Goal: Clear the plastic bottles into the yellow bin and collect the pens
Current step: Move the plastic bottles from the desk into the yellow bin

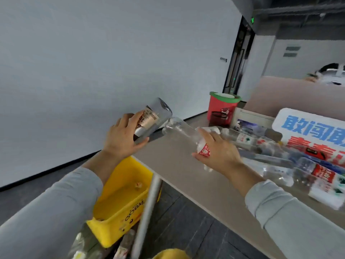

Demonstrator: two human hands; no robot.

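My left hand (pixel 122 138) grips a clear bottle with a brown and gold label (pixel 151 118), held tilted above the left end of the table. My right hand (pixel 217 151) holds a clear bottle with a red label (pixel 182 130), its base pointing up and left. The two bottles nearly touch. The yellow bin (pixel 121 193) stands on the floor below my left hand, beside the table's corner. Several more clear plastic bottles (pixel 302 172) lie on the table to the right. I see no pens clearly.
A beige table (pixel 186 174) with a white leg (pixel 147 210) runs to the right. A red bucket with a green rim (pixel 222 109) stands at its far end. A white sign with blue and red characters (pixel 313 131) leans behind the bottles. More bottles (pixel 82 243) lie on the floor.
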